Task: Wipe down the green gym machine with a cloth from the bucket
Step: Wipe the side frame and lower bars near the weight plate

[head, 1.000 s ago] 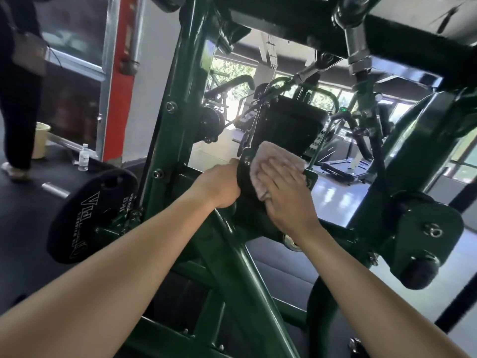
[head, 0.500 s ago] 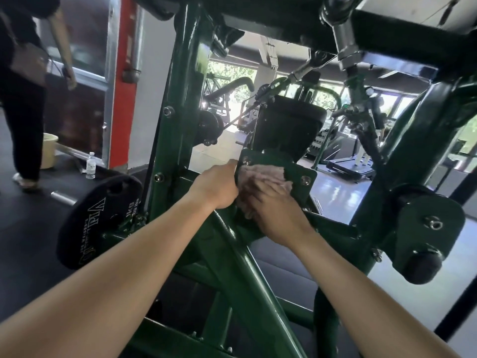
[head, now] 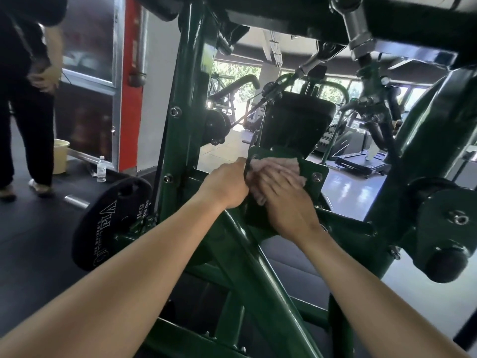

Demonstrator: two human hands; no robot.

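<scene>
Right hand point(head: 289, 202) flat, fingers straight, pressing pink cloth point(head: 278, 162) onto bracket plate point(head: 311, 188) of green machine point(head: 185, 99), left hand point(head: 227, 187) curled round bracket plate's left edge, black weight disc point(head: 111, 223) lower left of bracket plate, yellow bucket point(head: 60, 156) far left.

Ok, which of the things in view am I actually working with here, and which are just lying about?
In the job:
- cloth, pressed by the right hand against the bracket
- left hand, gripping the bracket's edge
- green machine
- bucket on the floor

Just lying about:
- water bottle
- weight plate
- bystander
- treadmill
</scene>
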